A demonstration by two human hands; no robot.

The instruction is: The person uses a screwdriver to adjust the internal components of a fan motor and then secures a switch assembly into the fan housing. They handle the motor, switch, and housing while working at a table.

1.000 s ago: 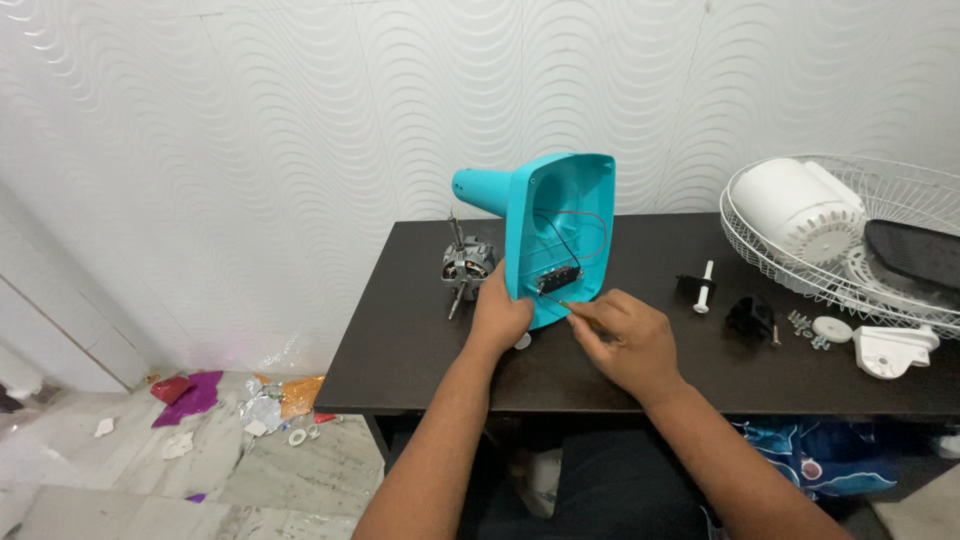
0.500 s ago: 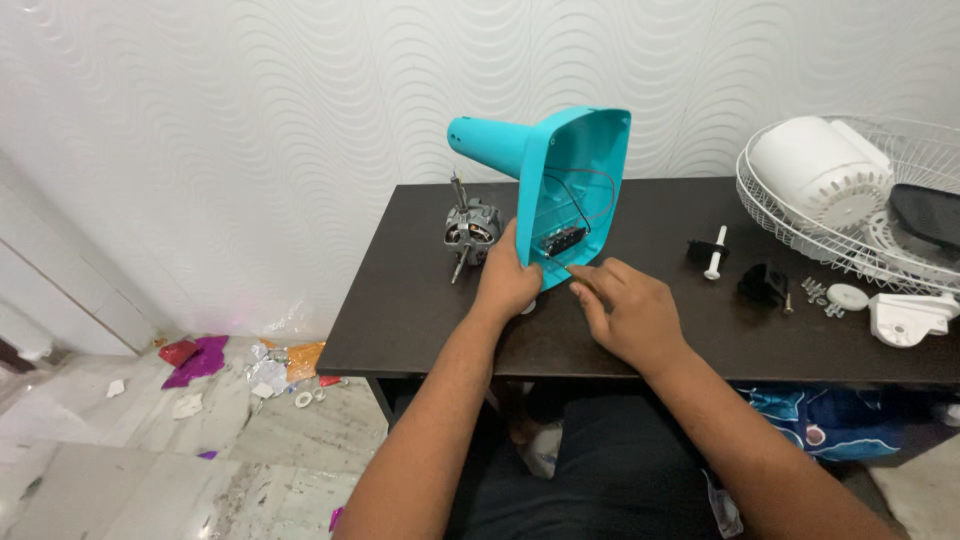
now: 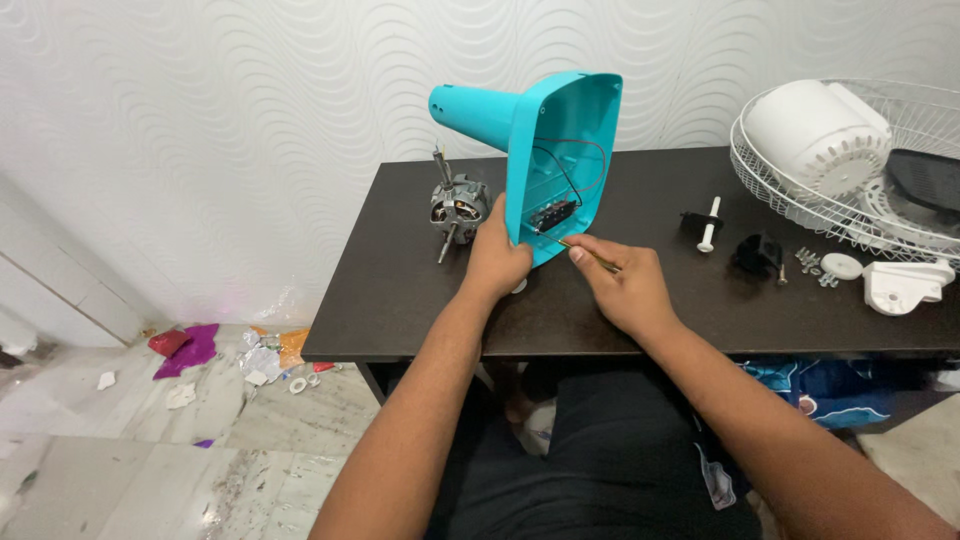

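Observation:
A turquoise fan base (image 3: 560, 130) stands tipped on its edge on the dark table (image 3: 400, 300), its hollow underside facing me with red and black wires and a black switch block (image 3: 553, 215) inside. My left hand (image 3: 495, 260) grips the base's lower left rim. My right hand (image 3: 625, 285) holds a thin screwdriver (image 3: 590, 255), its tip pointed into the underside near the switch block.
A bare fan motor (image 3: 455, 210) lies left of the base. To the right sit a white wire fan guard (image 3: 850, 210) holding a white housing (image 3: 815, 130), a black knob (image 3: 755, 255), a white pin (image 3: 710, 225), a white bracket (image 3: 905, 285). Scraps litter the floor (image 3: 240, 350).
The view has shifted slightly and drawn closer. My left hand stays on the base's rim; my right hand has stayed at the underside with the screwdriver.

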